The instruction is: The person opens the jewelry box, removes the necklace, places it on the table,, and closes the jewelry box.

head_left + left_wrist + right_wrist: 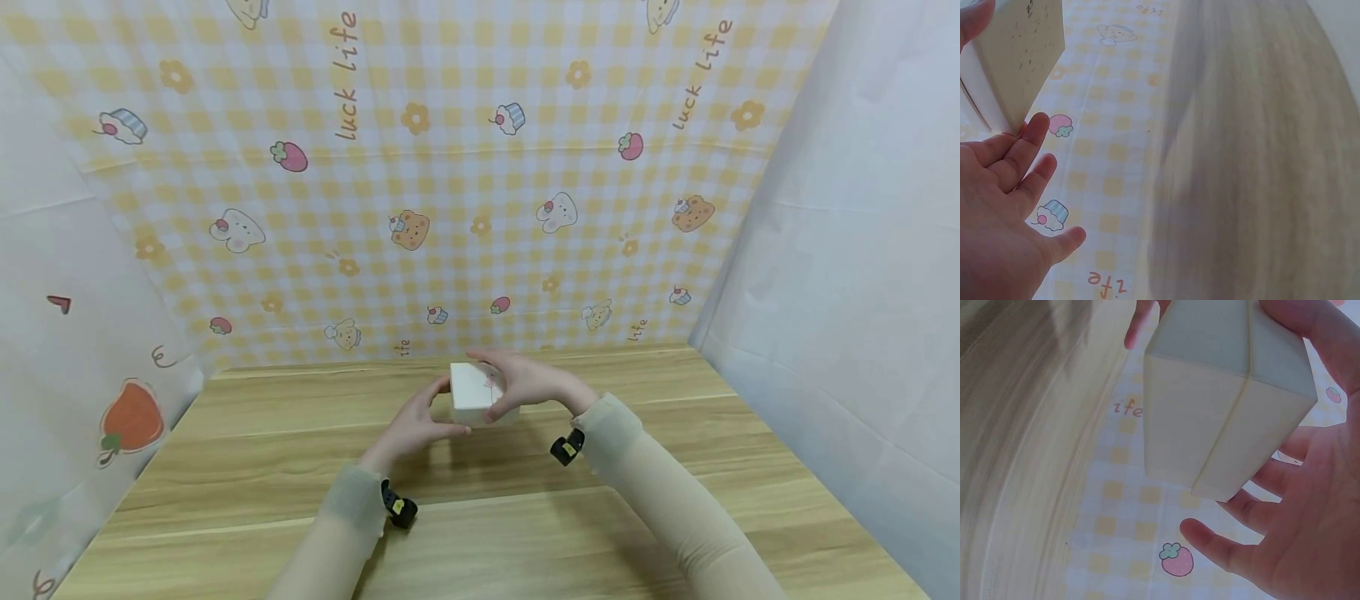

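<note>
Both hands hold a small white box [468, 387] over the far middle of the wooden table. Its upper face carries a small pink print. The left hand [420, 421] grips the box from the left, thumb on the near side and fingers on the far side. From the right, the right hand [532, 383] holds it with the thumb at the near edge and fingers across the back. A thin seam circles the box [1197, 419] in the right wrist view, dividing a lid from the base. Small specks mark the box's underside [1029, 56] in the left wrist view.
Behind the wooden table [480, 533] hangs a yellow checked cloth [465, 175] with cartoon prints. White cloth walls [855, 275] close off both sides. Each wrist wears a black strap-on camera, such as the left one [399, 507].
</note>
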Action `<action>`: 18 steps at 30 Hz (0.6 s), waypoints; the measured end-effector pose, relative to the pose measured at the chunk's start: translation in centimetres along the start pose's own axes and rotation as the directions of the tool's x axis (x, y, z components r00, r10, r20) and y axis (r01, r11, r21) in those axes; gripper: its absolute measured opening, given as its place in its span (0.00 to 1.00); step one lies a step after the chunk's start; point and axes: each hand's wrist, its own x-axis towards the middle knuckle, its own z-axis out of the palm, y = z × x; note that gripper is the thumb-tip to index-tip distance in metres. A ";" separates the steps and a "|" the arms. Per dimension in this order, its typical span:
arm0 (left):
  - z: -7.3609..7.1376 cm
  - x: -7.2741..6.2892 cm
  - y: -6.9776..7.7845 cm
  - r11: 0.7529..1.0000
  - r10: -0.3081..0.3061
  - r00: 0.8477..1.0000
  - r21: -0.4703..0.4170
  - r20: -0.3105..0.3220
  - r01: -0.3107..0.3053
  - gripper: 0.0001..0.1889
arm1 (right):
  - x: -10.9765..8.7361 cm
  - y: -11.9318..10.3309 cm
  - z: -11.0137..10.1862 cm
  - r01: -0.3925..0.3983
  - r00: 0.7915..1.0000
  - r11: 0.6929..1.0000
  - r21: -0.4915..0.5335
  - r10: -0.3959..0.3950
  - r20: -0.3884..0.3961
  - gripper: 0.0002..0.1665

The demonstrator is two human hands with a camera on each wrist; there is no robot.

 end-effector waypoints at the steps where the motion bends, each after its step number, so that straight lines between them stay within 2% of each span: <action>1: 0.0 0.0 0.0 1.000 0.000 1.000 -0.001 0.001 0.000 0.48 | 0.0 0.0 0.0 -0.003 1.000 1.000 -0.001 0.003 0.000 0.61; 10: -0.1 -0.1 -0.1 1.000 -0.002 1.000 -0.012 0.005 0.002 0.45 | -0.2 -0.1 -0.5 -0.001 1.000 1.000 0.008 0.001 -0.014 0.61; 18: -0.2 -0.2 -0.2 1.000 -0.026 1.000 -0.012 -0.005 0.026 0.48 | -0.2 0.1 -0.8 0.010 0.999 1.000 0.012 -0.009 -0.035 0.60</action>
